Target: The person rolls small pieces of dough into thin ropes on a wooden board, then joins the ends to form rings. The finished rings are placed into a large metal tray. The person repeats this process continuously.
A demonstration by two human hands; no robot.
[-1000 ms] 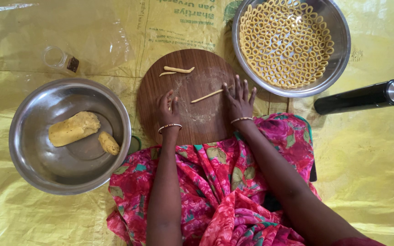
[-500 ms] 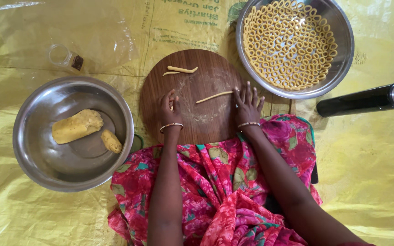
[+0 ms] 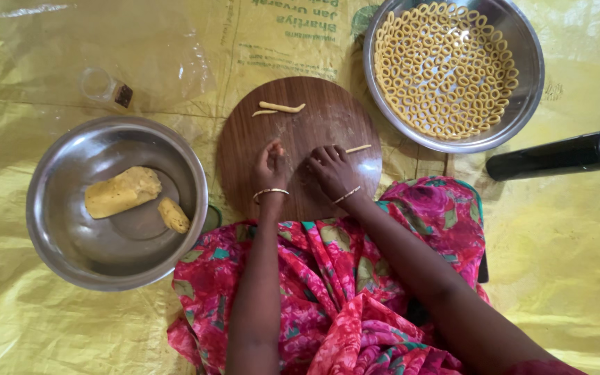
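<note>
On round board [image 3: 314, 118] – both hands curled; right hand [image 3: 332, 171] pinches dough strip [image 3: 357, 148], left hand [image 3: 271, 169] beside.

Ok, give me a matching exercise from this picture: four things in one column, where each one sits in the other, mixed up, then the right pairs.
Things:
1. dough rings
2. dough lumps
3. black cylinder
4. dough strip

Places:
A. far part of the wooden board
B. steel bowl at left
C. steel bowl at upper right
D. yellow sheet, right of the board

Pairs: 1-C, 2-B, 3-D, 4-A
</note>
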